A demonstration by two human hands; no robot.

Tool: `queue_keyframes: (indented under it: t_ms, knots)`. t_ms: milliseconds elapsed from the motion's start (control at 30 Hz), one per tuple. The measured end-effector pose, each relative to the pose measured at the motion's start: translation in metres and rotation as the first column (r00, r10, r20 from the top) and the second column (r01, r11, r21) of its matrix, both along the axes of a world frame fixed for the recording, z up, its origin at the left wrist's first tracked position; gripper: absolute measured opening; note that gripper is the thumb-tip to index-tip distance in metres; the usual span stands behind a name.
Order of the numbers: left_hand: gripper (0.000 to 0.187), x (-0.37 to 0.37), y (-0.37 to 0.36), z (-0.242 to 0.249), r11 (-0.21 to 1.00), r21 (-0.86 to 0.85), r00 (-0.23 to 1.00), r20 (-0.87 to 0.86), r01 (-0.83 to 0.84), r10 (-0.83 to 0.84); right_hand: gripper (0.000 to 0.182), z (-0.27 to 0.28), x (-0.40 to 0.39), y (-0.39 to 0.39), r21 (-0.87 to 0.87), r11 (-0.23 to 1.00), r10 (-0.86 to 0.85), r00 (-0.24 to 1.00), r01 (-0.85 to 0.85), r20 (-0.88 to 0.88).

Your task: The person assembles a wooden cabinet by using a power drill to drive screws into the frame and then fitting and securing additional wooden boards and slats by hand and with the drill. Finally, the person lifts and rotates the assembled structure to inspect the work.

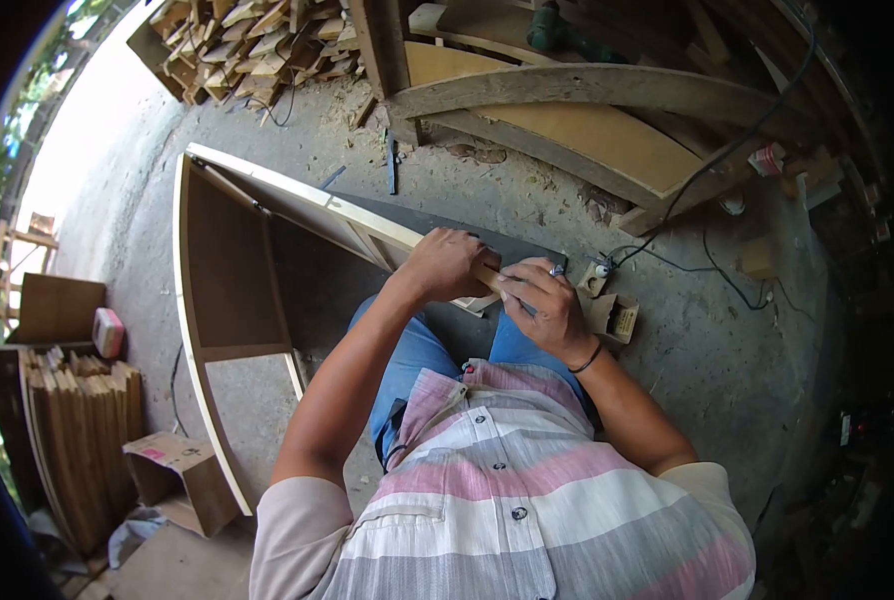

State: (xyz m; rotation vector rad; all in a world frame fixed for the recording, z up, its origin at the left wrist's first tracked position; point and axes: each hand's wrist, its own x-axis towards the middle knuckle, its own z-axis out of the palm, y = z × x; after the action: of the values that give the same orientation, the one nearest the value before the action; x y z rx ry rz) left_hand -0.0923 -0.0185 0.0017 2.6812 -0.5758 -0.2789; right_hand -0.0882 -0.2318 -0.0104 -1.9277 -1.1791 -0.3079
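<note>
"So, where is the wooden frame (277, 185)?"

"In front of the seated person, reaching from the middle of the scene out to the left. Its two long pale sides meet at a corner on the far left, and a brown panel (229, 270) fills part of the inside."

"And the hands?"

"Both are at the frame's right end, above the knees, just beside each other. The left hand (445, 265) is closed over the pale rail, knuckles up. The right hand (547, 305), with a ring on one finger, has its fingers bent and bunched at the same end."

"Does the right one have hold of something?"

"I cannot tell; its fingers hide what lies under them, so I can't say how tightly they close either."

"What is around them?"

"A dark board (527, 243) lies flat on the floor, partly behind the rail. To the right of the right hand, a small open carton (619, 318) sits near a white socket (598, 270) with a cord."

"Farther out?"

"Far left, a heap of short wood pieces (257, 50); far right, a large piece with a curved beam (587, 85). At the near left, boards (82, 430) stand bundled upright, with a cardboard box (189, 480), its open side showing, just to their right."
</note>
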Motion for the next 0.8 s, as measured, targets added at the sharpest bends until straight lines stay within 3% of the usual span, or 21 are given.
queue_keyframes:
  t_ms: [100, 133, 167, 200, 267, 333, 367, 433, 500, 633, 700, 733, 800]
  knots:
    - [0.032, 0.001, 0.000, 0.000, 1.000, 0.007, 1.000, 0.004, 0.004, -0.004, 0.019, -0.003, -0.006, -0.015, 0.041, 0.999, -0.011, 0.997, 0.014, -0.078]
    - [0.031, 0.001, 0.001, 0.000, 1.000, -0.003, 1.000, -0.004, 0.003, -0.003, 0.020, -0.012, -0.013, -0.026, 0.230, 0.961, -0.042, 0.904, 0.153, -0.425]
    - [0.029, 0.003, 0.000, 0.001, 1.000, -0.019, 1.000, 0.008, 0.018, -0.018, 0.020, -0.022, -0.017, -0.041, 0.351, 0.870, 0.010, 0.701, 0.345, -0.713]
    - [0.028, 0.005, 0.002, -0.006, 0.999, 0.005, 0.999, 0.017, 0.040, -0.040, 0.020, -0.042, -0.015, -0.062, 0.342, 0.857, -0.022, 0.689, 0.386, -0.724]
    - [0.028, 0.005, -0.002, 0.000, 0.999, -0.002, 0.999, 0.000, 0.033, -0.033, 0.022, -0.101, -0.011, -0.129, 0.188, 0.737, -0.256, 0.526, 0.649, -0.811]
    - [0.027, 0.006, -0.008, 0.008, 0.998, -0.050, 0.999, -0.020, 0.027, -0.028, 0.026, -0.154, -0.024, -0.197, -0.177, 0.572, -0.576, 0.238, 0.801, -0.782]
    - [0.025, 0.006, -0.011, 0.009, 0.999, -0.035, 0.999, -0.027, 0.018, -0.018, 0.026, -0.192, -0.037, -0.235, -0.189, 0.532, -0.593, 0.204, 0.825, -0.779]
    - [0.024, 0.009, -0.013, 0.008, 0.999, -0.053, 0.997, -0.083, 0.005, -0.009, 0.033, -0.269, -0.067, -0.299, -0.488, 0.398, -0.896, 0.216, 0.777, -0.388]
    - [0.023, 0.012, -0.018, 0.009, 0.999, -0.047, 0.994, -0.108, 0.008, -0.013, 0.034, -0.309, -0.099, -0.325, -0.770, 0.313, -0.949, 0.165, 0.556, -0.267]
    - [0.024, 0.017, -0.021, 0.010, 0.999, -0.038, 0.988, -0.156, -0.008, 0.002, 0.034, -0.389, -0.153, -0.319, -0.829, 0.337, -0.938, 0.230, 0.446, -0.258]
    - [0.026, 0.018, -0.018, 0.011, 0.998, -0.061, 0.989, -0.148, 0.009, -0.018, 0.040, -0.460, -0.161, -0.315, -0.678, 0.410, -0.905, 0.368, 0.611, -0.215]
    - [0.028, 0.019, -0.019, 0.013, 0.999, -0.048, 0.989, -0.150, 0.011, -0.018, 0.040, -0.442, -0.145, -0.298, -0.669, 0.452, -0.884, 0.398, 0.590, -0.247]
    - [0.030, 0.019, -0.016, 0.010, 1.000, -0.018, 0.986, -0.166, -0.001, -0.002, 0.043, -0.374, -0.113, -0.278, -0.972, 0.220, -0.971, 0.118, 0.085, -0.209]
